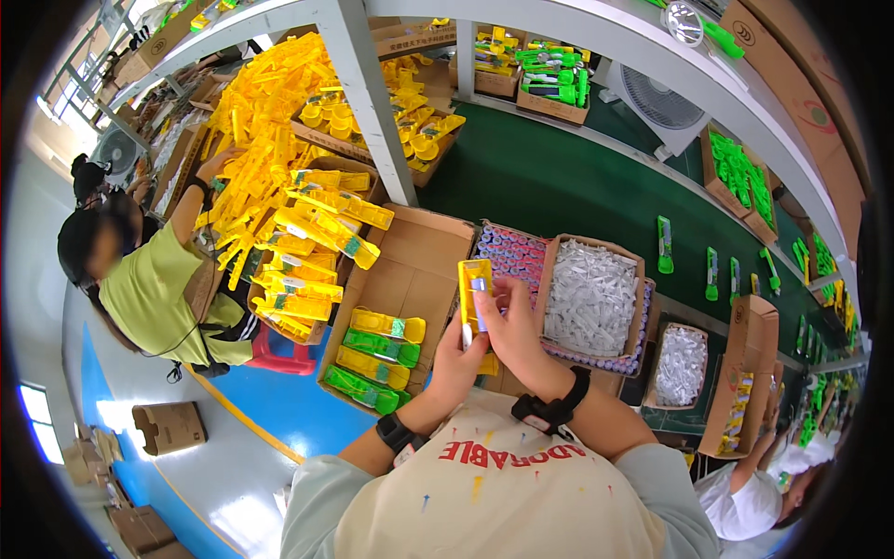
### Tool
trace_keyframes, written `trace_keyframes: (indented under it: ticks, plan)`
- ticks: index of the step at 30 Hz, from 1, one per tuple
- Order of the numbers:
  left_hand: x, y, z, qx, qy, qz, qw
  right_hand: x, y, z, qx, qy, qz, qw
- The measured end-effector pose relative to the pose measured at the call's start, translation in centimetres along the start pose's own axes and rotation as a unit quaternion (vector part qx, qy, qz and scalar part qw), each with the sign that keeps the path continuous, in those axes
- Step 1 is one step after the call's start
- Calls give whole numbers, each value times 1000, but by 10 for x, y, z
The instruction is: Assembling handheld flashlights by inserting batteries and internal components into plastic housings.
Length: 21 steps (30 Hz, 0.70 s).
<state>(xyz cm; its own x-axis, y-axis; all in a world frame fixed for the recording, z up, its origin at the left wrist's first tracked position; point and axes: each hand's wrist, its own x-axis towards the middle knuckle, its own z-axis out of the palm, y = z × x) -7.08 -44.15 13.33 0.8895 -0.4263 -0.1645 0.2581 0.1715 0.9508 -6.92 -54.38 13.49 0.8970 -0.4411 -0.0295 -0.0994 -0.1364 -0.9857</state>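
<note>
Upright between my hands stands a yellow plastic flashlight casing, with a silvery cylinder, apparently a battery, lying in its hollow. My left hand is closed around the casing's lower end. My right hand grips its right side, with the thumb over the cylinder. Just left of my hands, an open cardboard box holds yellow and green casings in a row at its near end. Behind my right hand lies a tray of upright batteries. A box of small clear plastic pieces rests over more batteries.
Yellow casings are heaped high at the left, where a co-worker in a yellow-green shirt reaches in. A grey metal post rises ahead. Green casings lie spaced along the green belt. A smaller box of clear pieces stands right.
</note>
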Motion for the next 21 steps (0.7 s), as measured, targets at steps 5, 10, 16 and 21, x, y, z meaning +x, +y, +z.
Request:
trace_keyframes:
  ticks: [5, 10, 16, 21]
  plan:
    - [2, 5, -6, -12, -7, -24, 1000, 5, 12, -13, 126, -176, 64, 974]
    - [0, 1, -7, -32, -29, -26, 999, 0, 21, -10, 87, -121, -15, 989]
    - [2, -4, -6, -6, -52, -47, 998, 0, 5, -27, 43, -170, 125, 977]
    - [4, 0, -6, -121, -84, -104, 984, 4, 11, -57, 115, -141, 6, 983]
